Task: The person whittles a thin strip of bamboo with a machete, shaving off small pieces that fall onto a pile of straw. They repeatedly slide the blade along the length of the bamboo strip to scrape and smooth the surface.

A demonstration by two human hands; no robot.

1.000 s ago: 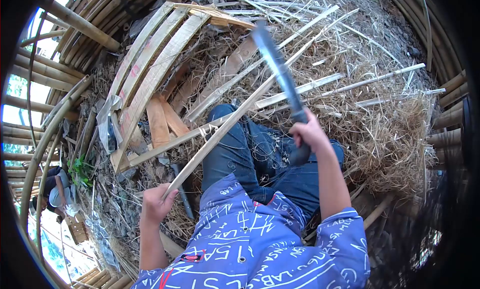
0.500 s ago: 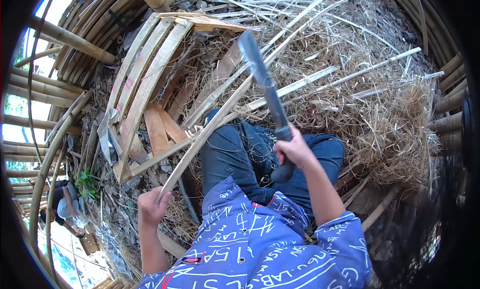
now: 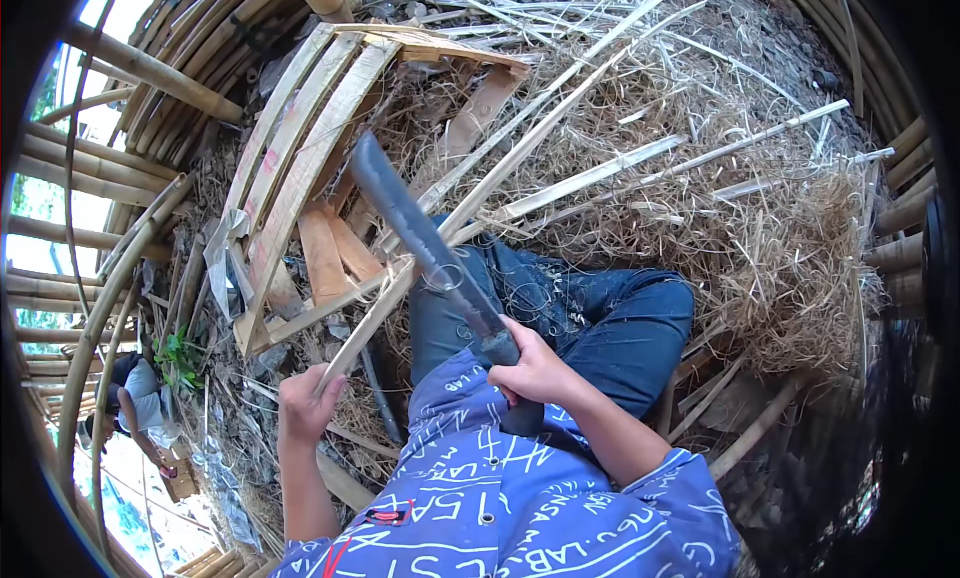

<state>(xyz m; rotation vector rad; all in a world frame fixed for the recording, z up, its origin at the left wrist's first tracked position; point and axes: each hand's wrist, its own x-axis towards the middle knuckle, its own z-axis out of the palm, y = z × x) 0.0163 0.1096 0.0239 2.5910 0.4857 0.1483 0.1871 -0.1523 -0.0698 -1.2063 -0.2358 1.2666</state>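
My left hand is closed around the near end of a long bamboo strip, which slants up and away to the right. In my right hand is the dark handle of a machete. Its broad blade points up and to the left and overlaps the strip in this view, a little beyond my left hand. A second long strip runs close beside the held one.
A slatted wooden crate stands at the left. Shavings and loose strips cover the ground ahead and right. Another blade-like tool lies by my left leg. Bamboo poles form the sides; a person is beyond them.
The machete has swung down and to the left, from upright over my lap to across the bamboo strip. My left hand has stayed nearly in place.
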